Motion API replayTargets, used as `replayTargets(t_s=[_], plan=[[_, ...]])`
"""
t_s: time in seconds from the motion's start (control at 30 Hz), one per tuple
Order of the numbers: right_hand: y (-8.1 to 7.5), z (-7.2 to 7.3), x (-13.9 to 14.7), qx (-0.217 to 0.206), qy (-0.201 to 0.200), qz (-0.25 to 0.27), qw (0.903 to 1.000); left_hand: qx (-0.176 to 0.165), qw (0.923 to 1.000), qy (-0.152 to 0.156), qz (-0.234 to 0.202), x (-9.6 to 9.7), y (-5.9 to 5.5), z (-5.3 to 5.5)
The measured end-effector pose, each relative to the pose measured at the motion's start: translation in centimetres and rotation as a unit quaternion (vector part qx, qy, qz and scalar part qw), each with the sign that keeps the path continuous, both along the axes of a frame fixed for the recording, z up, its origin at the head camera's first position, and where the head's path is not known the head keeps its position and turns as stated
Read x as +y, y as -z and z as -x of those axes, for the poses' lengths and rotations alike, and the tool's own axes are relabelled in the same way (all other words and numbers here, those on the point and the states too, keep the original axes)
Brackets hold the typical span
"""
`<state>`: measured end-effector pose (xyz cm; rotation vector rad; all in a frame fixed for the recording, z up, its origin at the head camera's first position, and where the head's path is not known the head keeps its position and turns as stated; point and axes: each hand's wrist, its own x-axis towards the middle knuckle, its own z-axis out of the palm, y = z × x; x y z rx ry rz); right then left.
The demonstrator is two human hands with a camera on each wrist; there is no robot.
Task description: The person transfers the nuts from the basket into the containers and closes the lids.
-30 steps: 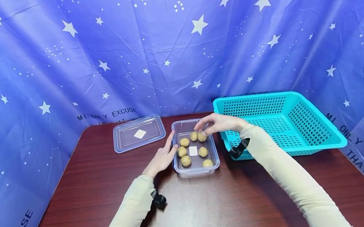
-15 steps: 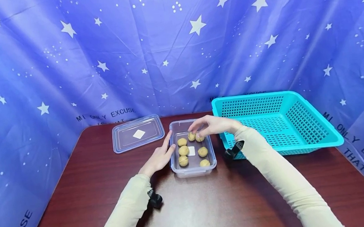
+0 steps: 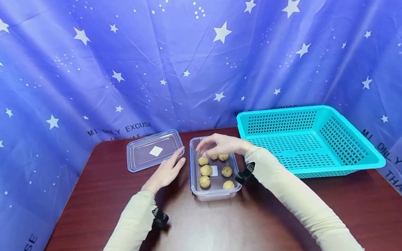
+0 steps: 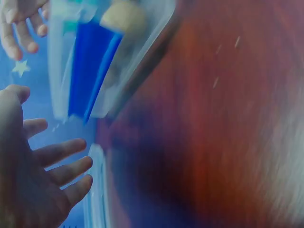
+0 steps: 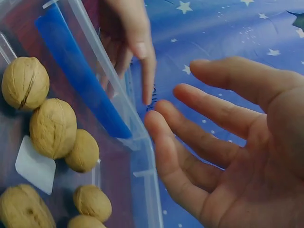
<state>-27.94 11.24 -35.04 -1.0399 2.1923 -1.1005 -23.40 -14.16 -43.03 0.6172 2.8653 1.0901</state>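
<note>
A clear plastic food container (image 3: 216,195) with blue seal strips holds several walnuts (image 3: 204,181) and a white square label (image 5: 35,164). My right hand (image 3: 220,144) hovers over its far end, fingers apart and relaxed, nothing held; in the right wrist view the right hand (image 5: 213,137) shows a bare palm. My left hand (image 3: 166,173) is left of the container, fingers spread toward the clear lid (image 3: 143,151), which lies on the table with a white diamond label. In the left wrist view the left hand (image 4: 42,166) is open and holds nothing, near the blurred container (image 4: 137,61).
A large turquoise slotted basket (image 3: 332,169) stands on the right of the dark red wooden table (image 3: 202,235). Behind the table hangs a blue curtain (image 3: 168,65) with white stars.
My left hand has left the container's side and moved left toward the lid. My right hand has shifted left from above the two far walnuts, its fingers holding nothing.
</note>
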Motion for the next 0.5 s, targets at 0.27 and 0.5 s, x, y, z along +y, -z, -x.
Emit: replayTargets(t_s=[0.27, 0.5], plan=[[1.3, 1.2, -2.1, 0.001, 0.018, 0.022, 0.9996, 0.033, 0.9990, -0.020, 0.020, -4.0, -0.3, 0.2], [1.5, 2.1, -4.1, 0.046, 0.069, 0.019, 0.9964, 0.054, 0.9957, -0.058, 0.046, -7.7, -0.1, 0.4]])
